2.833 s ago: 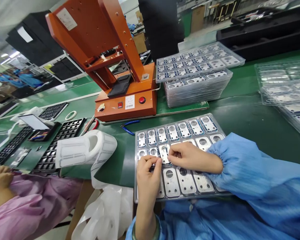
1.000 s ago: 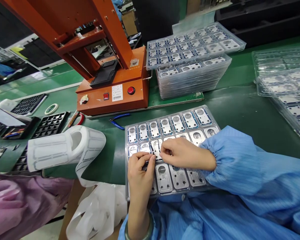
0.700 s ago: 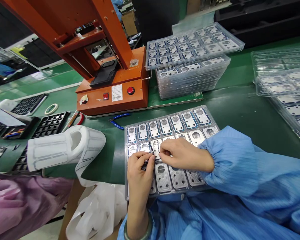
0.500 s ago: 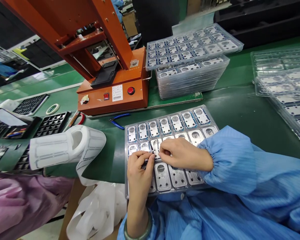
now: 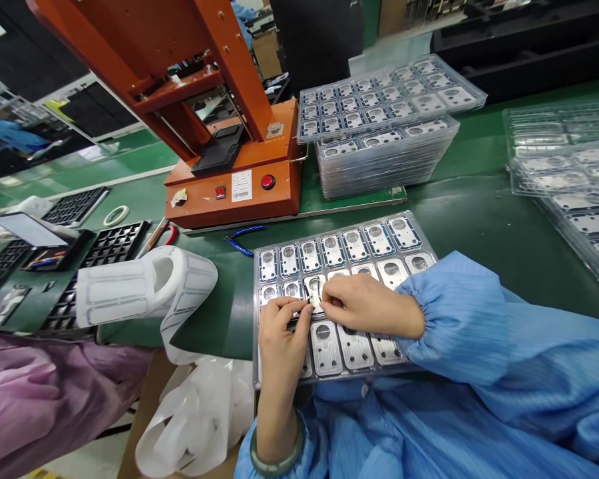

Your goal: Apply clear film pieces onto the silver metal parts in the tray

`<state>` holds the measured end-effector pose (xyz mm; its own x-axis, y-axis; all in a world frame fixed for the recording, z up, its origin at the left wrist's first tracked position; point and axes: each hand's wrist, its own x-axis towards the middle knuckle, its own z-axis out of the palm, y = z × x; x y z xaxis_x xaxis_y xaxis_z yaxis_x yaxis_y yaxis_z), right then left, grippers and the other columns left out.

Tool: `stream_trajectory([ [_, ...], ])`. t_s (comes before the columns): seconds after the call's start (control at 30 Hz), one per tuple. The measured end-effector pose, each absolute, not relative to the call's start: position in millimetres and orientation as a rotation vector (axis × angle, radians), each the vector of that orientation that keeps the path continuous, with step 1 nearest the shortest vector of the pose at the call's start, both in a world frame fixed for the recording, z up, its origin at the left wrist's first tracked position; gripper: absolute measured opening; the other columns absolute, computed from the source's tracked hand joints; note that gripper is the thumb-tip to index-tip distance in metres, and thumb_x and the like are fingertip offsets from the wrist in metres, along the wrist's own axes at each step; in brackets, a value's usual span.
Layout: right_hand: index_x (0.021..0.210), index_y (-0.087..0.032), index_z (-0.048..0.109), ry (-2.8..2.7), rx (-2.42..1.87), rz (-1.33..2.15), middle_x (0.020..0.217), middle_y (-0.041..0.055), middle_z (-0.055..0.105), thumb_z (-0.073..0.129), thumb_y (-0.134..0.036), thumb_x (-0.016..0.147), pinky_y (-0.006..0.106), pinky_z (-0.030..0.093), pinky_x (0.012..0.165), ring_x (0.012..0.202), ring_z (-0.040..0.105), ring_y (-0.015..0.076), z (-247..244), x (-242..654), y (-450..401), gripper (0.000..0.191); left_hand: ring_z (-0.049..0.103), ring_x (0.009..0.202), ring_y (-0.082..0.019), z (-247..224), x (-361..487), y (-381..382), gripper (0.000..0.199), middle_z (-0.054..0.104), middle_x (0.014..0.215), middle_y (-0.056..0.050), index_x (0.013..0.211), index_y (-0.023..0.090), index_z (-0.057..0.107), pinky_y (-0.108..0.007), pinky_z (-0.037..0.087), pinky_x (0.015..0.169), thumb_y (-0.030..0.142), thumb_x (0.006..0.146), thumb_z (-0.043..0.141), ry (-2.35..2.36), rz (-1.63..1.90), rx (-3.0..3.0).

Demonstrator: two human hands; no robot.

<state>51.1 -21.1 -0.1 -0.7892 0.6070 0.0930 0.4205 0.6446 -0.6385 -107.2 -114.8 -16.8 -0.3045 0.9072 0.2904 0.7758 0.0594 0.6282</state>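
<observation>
across a factory floor with blue-smocked workers (image 5: 10,133) far off, a long tabletop (image 5: 479,219) under green matting carries an orange press (image 5: 229,199), stacks of clear trays (image 5: 384,159) and a white label roll (image 5: 130,293); a co-worker's pink sleeve (image 5: 44,392) lies at the near left. blue-handled pliers (image 5: 244,236) rest just beyond a clear tray (image 5: 419,229) of metal plates, which sits at the tabletop's near edge. over its middle row, the left hand (image 5: 282,332) has a narrow grip, its fingers pinched at one metal plate (image 5: 315,293), and the right hand (image 5: 364,306) closes narrowly on the same plate from the other side. a slipped pinch could bend that thin plate or jolt its neighbours from their pockets, and the loose blue cuff (image 5: 419,313) could drag across the rows.
</observation>
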Motion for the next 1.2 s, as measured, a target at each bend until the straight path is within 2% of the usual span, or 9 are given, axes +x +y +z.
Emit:
stream_trajectory([
  [0.37,0.077,-0.015,0.06,-2.667,-0.838,0.75,0.076,0.0025,0.064,0.049,-0.021,0.087,0.027,0.024,0.056,0.066,0.052,0.013,3.2,53.2,-23.9,0.016,0.057,0.084,-0.019,-19.4,-107.8,-115.0,0.01,0.061,0.085,-0.004,0.08,0.022,0.067,-0.035,0.046,0.078,0.028,0.082,0.06,2.139,1.065,1.771],
  [1.2,0.072,-0.016,0.06,-2.629,-0.801,0.891,0.068,0.0,0.063,0.054,-0.016,0.082,0.025,0.024,0.054,0.061,0.05,0.0113,3.5,57.3,-15.3,0.011,0.057,0.084,-0.022,-16.6,-104.7,-115.3,0.006,0.061,0.085,-0.005,0.082,0.023,0.067,-0.037,0.045,0.078,0.024,0.082,0.061,2.141,1.038,1.849],
])
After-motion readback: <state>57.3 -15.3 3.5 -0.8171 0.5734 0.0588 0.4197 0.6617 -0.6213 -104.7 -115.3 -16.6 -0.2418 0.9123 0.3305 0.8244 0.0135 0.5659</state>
